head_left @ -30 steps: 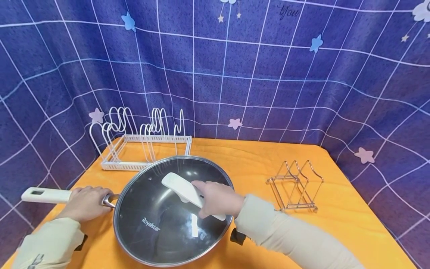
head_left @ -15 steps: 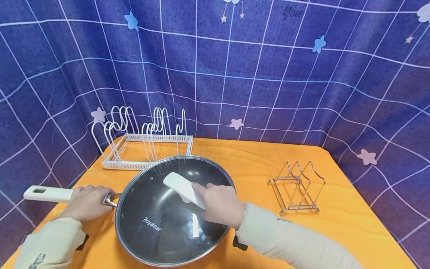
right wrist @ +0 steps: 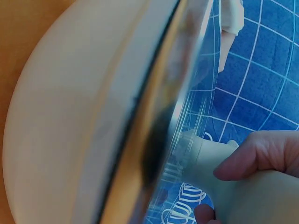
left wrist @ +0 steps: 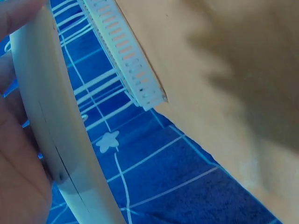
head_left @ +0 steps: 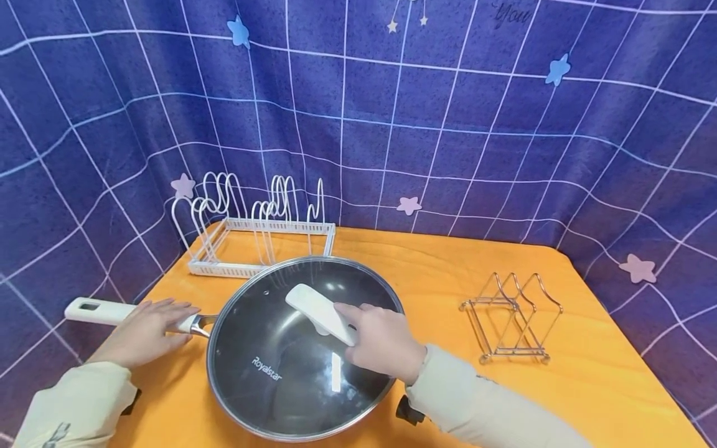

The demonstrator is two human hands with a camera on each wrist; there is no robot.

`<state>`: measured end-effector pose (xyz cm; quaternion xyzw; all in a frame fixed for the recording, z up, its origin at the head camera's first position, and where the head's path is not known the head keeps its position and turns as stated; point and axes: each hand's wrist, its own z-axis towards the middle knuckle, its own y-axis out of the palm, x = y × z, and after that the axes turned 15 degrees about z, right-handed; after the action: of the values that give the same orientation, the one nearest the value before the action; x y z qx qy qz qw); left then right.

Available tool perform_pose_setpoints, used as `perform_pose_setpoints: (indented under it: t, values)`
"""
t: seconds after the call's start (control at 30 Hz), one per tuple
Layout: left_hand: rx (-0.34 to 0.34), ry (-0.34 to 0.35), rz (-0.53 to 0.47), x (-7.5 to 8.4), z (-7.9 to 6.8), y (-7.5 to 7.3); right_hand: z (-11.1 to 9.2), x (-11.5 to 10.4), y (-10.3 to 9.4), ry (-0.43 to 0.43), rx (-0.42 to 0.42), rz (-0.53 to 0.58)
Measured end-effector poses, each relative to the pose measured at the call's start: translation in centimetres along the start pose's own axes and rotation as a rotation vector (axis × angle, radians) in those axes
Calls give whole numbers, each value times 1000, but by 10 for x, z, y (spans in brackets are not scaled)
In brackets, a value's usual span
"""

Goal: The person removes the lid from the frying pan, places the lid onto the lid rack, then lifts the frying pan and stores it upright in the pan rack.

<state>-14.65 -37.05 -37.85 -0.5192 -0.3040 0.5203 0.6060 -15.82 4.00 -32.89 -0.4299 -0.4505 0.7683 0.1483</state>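
A cream wok (right wrist: 60,107) with a long white handle (head_left: 103,311) stands on the orange tablecloth, covered by a glass lid (head_left: 297,398) marked "Royalstar". My left hand (head_left: 145,330) lies over the inner part of the wok handle, fingers extended and loose. The left wrist view has its palm beside the handle (left wrist: 56,121), with a gap between them. With my right hand (head_left: 383,339) I grip the end of the white lid knob (head_left: 316,311), thumb and fingers curled round it. The lid rim overlaps the wok rim in the head view.
Behind the wok on the left stands a white rack (head_left: 224,269) with upright wire loops. A small metal wire rack (head_left: 512,353) sits to the right. A blue curtain (head_left: 437,149) with grid lines and stars hangs behind the orange table (head_left: 437,261).
My left hand has loosened from the wok handle, its fingers straightening and lifting. The right hand keeps hold of the lid knob. The whole head view has shifted slightly.
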Motion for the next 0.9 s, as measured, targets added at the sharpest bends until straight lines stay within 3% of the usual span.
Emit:
perform_pose_setpoints:
  t: [0.33,0.63,0.9]
  values:
    - [64,-47,29,-17,-17,-2,0,0,0,-15,0,-17]
    - [22,-92,65,-13,-16,-3,0,1,-3,17,-6,28]
    - [53,-127,82,-6,-22,-4,-1,-2,-1,21,8,64]
